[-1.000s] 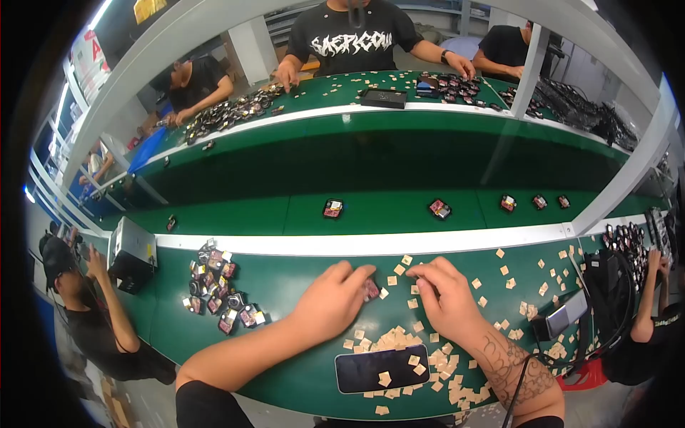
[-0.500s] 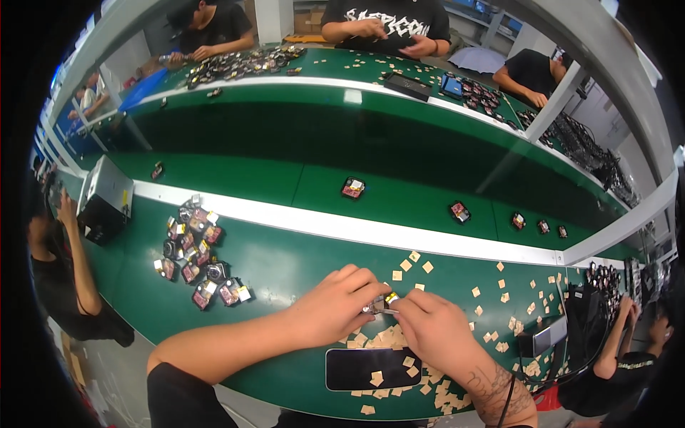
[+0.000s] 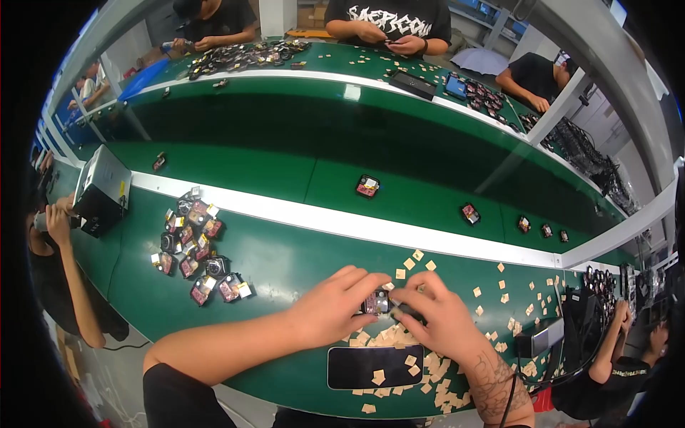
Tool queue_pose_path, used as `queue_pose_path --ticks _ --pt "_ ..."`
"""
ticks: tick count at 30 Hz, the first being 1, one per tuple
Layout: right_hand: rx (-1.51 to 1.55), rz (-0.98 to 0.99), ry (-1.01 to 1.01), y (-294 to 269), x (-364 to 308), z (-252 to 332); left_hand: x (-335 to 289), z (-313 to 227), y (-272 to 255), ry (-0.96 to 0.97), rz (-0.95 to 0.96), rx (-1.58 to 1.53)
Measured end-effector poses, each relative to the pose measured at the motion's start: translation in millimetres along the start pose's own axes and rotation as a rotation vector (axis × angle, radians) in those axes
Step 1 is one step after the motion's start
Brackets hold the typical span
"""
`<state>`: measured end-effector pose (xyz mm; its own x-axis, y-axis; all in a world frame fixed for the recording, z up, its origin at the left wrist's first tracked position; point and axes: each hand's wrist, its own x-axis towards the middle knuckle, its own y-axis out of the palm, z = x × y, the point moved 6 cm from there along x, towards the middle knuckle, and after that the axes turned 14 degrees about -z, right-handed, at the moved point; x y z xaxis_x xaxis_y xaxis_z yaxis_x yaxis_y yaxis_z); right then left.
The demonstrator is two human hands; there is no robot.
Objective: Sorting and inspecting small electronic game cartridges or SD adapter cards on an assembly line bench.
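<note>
Left hand (image 3: pixel 339 304) pinches small module (image 3: pixel 376 302), its face now more exposed beside curled right hand (image 3: pixel 439 314); right hold unclear.

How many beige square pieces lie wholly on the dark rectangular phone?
3: a central square low on the phone, an upper square and lower square near its right end; some may hide beneath.

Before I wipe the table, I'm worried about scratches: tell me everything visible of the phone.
The phone is a dark rectangle with rounded corners and a pale rim; its front looks glassy and unlit. It lies flat on the green table, long side roughly left to right. A few tan squares rest on it, and more crowd its far and right sides. The left hand and right hand are beyond it, apparently not touching.
</note>
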<state>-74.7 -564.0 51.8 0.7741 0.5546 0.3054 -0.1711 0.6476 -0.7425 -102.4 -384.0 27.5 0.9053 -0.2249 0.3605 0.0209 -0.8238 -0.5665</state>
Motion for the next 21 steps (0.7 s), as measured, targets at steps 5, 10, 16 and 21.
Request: queue_pose_path --ticks 5,10,16,21 --pt "-0.061 -0.055 -0.199 3.8 -4.5 -4.6 -2.1 -1.5 3.4 0.025 0.035 0.015" --pt "0.180 -0.062 0.056 7.2 -2.8 -19.2 -6.3 -1.9 6.2 0.181 0.070 0.096" --pt "0.236 0.075 0.145 -1.4 -1.2 -12.9 -10.2 -6.1 7.5 0.322 0.077 0.270" --pt "0.211 0.055 0.144 -2.3 -1.1 -12.8 -12.2 -7.4 8.1 0.341 0.067 0.256"
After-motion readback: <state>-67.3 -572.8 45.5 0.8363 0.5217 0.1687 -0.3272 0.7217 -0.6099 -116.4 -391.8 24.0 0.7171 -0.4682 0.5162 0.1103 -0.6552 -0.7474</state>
